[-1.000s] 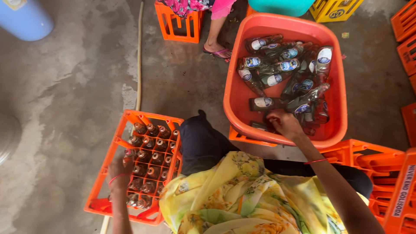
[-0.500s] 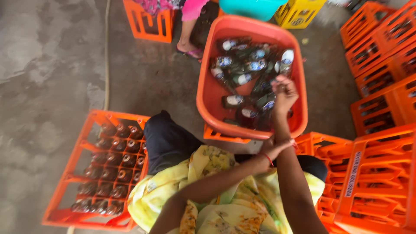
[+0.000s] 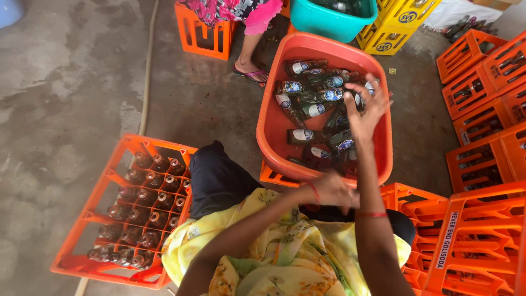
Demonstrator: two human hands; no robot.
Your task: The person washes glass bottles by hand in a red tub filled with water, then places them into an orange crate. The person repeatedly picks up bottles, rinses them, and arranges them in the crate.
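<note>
My right hand [image 3: 364, 109] is raised over a red-orange tub [image 3: 274, 131], fingers spread and holding nothing. Several dark glass bottles [image 3: 307, 101] with blue-and-white labels lie in the tub. My left hand [image 3: 331, 191] reaches across my lap and rests against my right forearm just below the tub's near rim. It is blurred, with curled fingers, and I see nothing in it. A red thread circles each wrist. An orange crate [image 3: 118, 178] to my left holds several upright brown bottles [image 3: 159, 200].
Stacked orange crates [image 3: 476, 235] crowd my right side. Beyond the tub stand a teal basin [image 3: 329, 22], a yellow crate [image 3: 392, 30] and another orange crate [image 3: 205, 33]. Another person's sandalled foot [image 3: 249, 71] rests there. A hose [image 3: 147, 66] runs along the concrete floor.
My left hand left the bottle crate and swung across to my right forearm. My right hand lifted from among the tub's bottles and opened its fingers. The view shifted right.
</note>
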